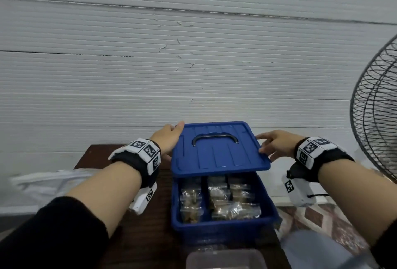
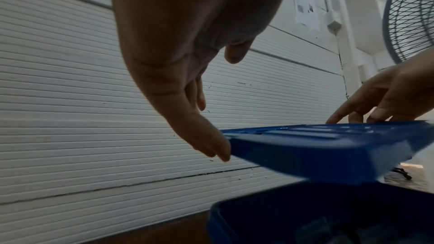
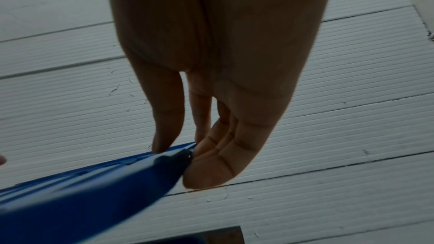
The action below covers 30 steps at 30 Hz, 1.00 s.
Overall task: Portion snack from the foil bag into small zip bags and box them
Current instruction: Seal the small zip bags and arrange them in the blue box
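Both hands, the left hand (image 1: 169,137) and right hand (image 1: 277,143), pinch the blue lid (image 1: 217,152) by opposite edges between thumb and fingers, probably to set it level over the box (image 1: 223,225) of filled zip bags (image 1: 219,202) beneath their fingertips.

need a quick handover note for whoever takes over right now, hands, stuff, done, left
Left hand: holds the far-left edge of the blue lid.
Right hand: pinches the lid's right edge.
Lid: held over the blue box, not seated, near side open.
Filled zip bags: packed in rows inside the box.
Done: bags portioned and boxed, as far as visible.
Left: lower the lid and press it shut. Foil bag not clearly visible.
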### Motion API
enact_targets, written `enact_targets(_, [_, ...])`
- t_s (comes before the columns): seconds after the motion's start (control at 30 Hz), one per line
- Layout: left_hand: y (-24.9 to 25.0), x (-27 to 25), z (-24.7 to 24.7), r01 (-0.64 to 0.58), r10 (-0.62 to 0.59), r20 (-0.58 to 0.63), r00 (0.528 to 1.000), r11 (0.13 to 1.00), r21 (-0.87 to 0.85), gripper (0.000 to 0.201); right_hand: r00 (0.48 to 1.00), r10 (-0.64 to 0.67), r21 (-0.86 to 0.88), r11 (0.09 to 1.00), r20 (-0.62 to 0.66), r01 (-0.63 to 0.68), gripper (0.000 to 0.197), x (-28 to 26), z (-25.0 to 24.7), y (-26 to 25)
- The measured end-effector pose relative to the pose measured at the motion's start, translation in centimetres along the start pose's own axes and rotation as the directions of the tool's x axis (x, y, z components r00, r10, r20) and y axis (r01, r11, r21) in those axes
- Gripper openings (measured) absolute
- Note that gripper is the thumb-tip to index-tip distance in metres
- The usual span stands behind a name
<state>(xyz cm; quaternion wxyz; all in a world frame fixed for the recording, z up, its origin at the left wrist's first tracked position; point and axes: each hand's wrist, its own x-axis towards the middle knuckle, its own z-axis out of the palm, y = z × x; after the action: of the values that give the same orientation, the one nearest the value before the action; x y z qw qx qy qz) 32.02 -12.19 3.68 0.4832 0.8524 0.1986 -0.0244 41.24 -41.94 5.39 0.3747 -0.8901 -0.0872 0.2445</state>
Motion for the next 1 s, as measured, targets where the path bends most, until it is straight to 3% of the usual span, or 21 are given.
enact_targets(0.1, [-1.1,-2.3,0.5,-0.003,0.003,0.028,1.000,1.000,-0.004,0.084,1.000,0.026,0.005,1.000,0.008,-0.026,0.054,-2.4,1.2,1.2])
enact_targets(0.23, [-1.9,-5.7,1.6,0.026,-0.026,-0.001,1.000,1.000,0.015,0.063,0.998,0.056,0.014,0.998,0.002,-0.056,0.053,-4.9,2.7,3.1])
enact_targets(0.43, [-3.2,-8.4,3.5,0.048,-0.048,-0.002,0.999,0.998,0.028,0.049,0.995,0.098,0.046,0.994,-0.018,-0.097,0.055,-7.2,4.3,5.1])
enact_targets(0.77, [-5.7,-9.1,5.0,0.046,-0.039,-0.028,0.999,0.944,0.325,0.057,0.993,0.118,0.018,0.993,-0.030,-0.117,0.057,-8.3,6.5,6.5])
enact_targets(1.0, [-6.6,-8.8,5.4,0.087,-0.061,-0.083,0.995,0.932,0.352,0.060,0.990,0.105,-0.010,0.994,-0.092,-0.106,0.053,-7.7,7.7,7.0])
